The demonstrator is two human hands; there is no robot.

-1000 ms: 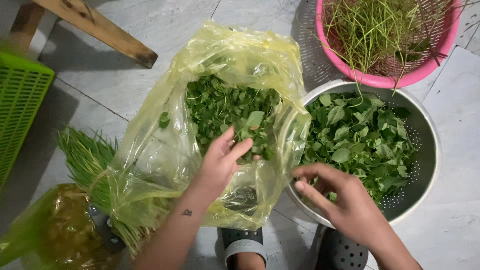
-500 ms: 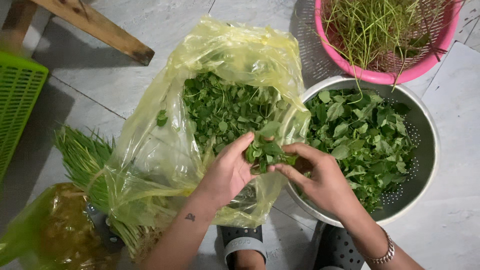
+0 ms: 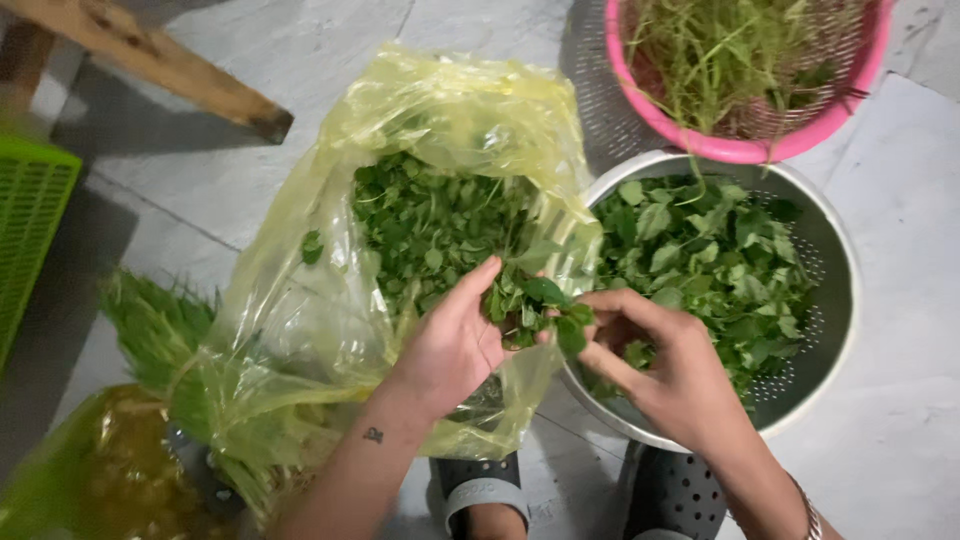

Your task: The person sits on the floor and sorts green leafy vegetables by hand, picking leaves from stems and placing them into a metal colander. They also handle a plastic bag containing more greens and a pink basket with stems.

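Both hands have lifted slightly since half a second ago, sprig now a bit higher over the bag edge; a second ago the right hand lay on the bowl rim, empty. Nearest: two grey sandals [image 3: 482,495] at the bottom edge. Left hand [image 3: 450,345], fingers together and curled, thumb against them, pinching a small sprig of green leaves [image 3: 540,310]. Right hand [image 3: 665,370], fingers loosely bent, fingertips touching the same sprig from the other side. Sprig is fresh, dark green, broad little leaves, held between bag and bowl. Yellow plastic bag [image 3: 300,330] lies open beside the left hand, full of the same leaves. Metal colander bowl [image 3: 835,300] right of it, holding picked leaves. Farther off, pink basket [image 3: 740,148] with thin stems; green crate [image 3: 35,210] far left; wooden beam [image 3: 150,60] at top.
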